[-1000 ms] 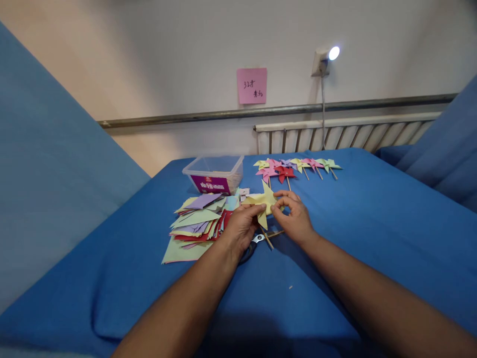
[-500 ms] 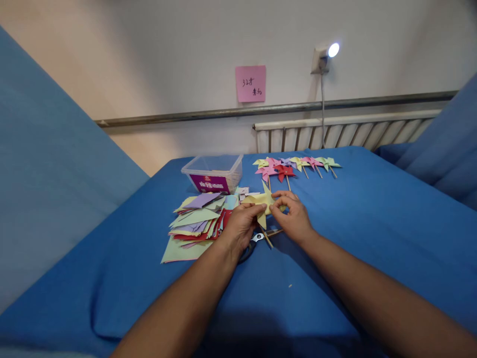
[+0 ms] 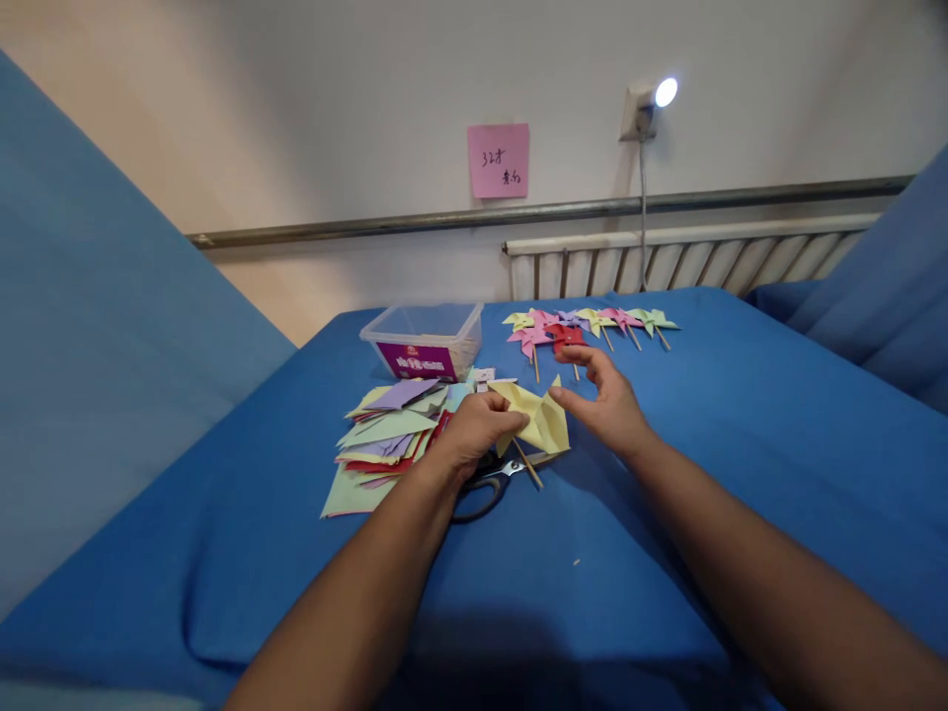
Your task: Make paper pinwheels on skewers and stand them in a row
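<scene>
My left hand [image 3: 485, 432] pinches the left part of a yellow paper pinwheel [image 3: 546, 420] between thumb and fingers. Some of its folds stand loosely raised. My right hand [image 3: 601, 400] is just to the right of the paper, thumb and fingers apart, with nothing in it. Below the pinwheel a thin wooden stick [image 3: 528, 464] slants down to the right; whether it is joined to the paper is hidden. Black-handled scissors [image 3: 481, 499] lie under the left hand, their blades pointing right beneath the stick.
A stack of coloured paper [image 3: 385, 434] lies left of my hands. Behind it stands a clear plastic box [image 3: 463, 348] with a purple label. Several finished pinwheels on sticks, including a green one [image 3: 652, 321], lie at the back of the blue-covered table [image 3: 711, 444].
My right hand has let go of the yellow pinwheel and moved right and slightly up, fingers spreading. The pinwheel's folds have opened out, while my left hand keeps its hold.
</scene>
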